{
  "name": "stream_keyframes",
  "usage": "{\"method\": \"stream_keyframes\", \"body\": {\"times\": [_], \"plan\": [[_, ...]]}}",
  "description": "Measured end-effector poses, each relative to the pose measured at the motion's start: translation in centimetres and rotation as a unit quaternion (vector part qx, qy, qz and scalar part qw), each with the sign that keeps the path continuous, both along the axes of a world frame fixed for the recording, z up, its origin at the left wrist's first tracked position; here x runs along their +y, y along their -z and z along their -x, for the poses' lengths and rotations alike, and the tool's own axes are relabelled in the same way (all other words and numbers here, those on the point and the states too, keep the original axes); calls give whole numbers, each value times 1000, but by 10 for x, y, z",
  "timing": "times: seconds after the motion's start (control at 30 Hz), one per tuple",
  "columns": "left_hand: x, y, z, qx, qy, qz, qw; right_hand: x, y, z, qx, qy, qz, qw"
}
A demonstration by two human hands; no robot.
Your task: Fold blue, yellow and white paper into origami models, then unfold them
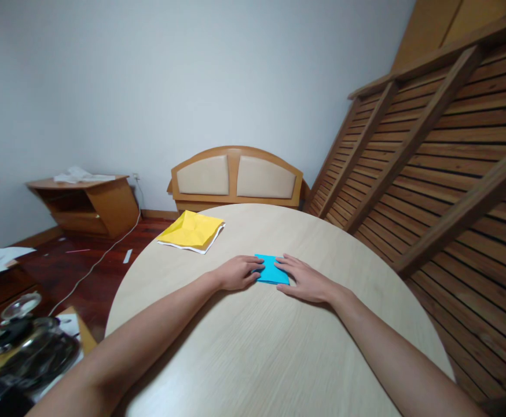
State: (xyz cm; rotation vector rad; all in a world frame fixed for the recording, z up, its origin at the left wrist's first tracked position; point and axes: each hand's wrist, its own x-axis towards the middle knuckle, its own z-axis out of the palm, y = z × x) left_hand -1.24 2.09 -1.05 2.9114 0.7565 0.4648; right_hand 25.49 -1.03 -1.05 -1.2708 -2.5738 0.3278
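Both bare forearms stretch forward over the round pale wood-grain table [253,359]. Its middle holds a small folded blue paper square [271,270], lying flat. On that paper's left edge presses the left hand [237,272], fingers loosely curled, and on its right edge the right hand [304,279], fingers flat and spread. Farther back, near the table's rim, lies 1 creased yellow paper sheet [191,230].

your left hand [237,273] and right hand [305,279] each cover an end of the blue folded paper [271,270], so its side edges are hidden. the near rim of the bench [244,347] runs off the bottom edge. the dark glassy clutter [22,347] at lower left is blurred and cut off.
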Motion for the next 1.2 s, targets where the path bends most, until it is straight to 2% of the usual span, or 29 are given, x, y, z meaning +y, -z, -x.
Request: {"method": "stream_keyframes", "body": {"times": [0.23,0.6,1.2], "plan": [[-5,-4,4,3,4,13,1000,-5,-12,2,44,-25,-10,999],[-1,1,1,-23,22,13,999,-9,-24,-4,64,-40,4,997],[-4,-3,2,-26,21,30,999,-11,-25,1,59,-58,-25,996]]}}
